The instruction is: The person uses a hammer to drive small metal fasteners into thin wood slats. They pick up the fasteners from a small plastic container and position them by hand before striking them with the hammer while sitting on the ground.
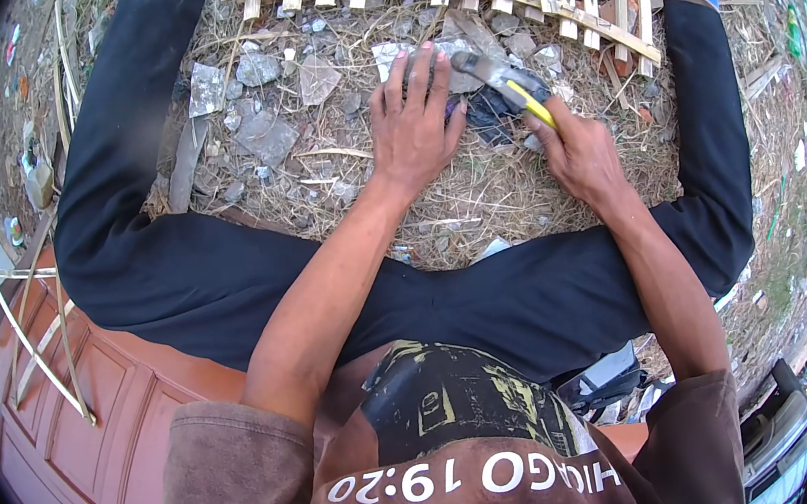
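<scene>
My right hand [581, 152] grips the yellow and dark handle of a hammer [506, 80]. The hammer's head lies up and to the left, close to the fingertips of my left hand [412, 132]. That left hand rests with its fingers stretched out over a pale flat slab [387, 58] on the ground, its thumb apart. A crumpled piece of black plastic [491, 120] lies between the two hands, partly under the hammer. Whether a small piece sits beneath my left fingers cannot be seen.
Beyond my hands lies a fence-like frame of pale wooden slats on a curved rail [613, 30]. Broken stone pieces [266, 136] and dry straw cover the ground. My outstretched legs [110, 117] flank the spot. A red-brown panelled door [133, 426] with thin strips [44, 357] lies at left.
</scene>
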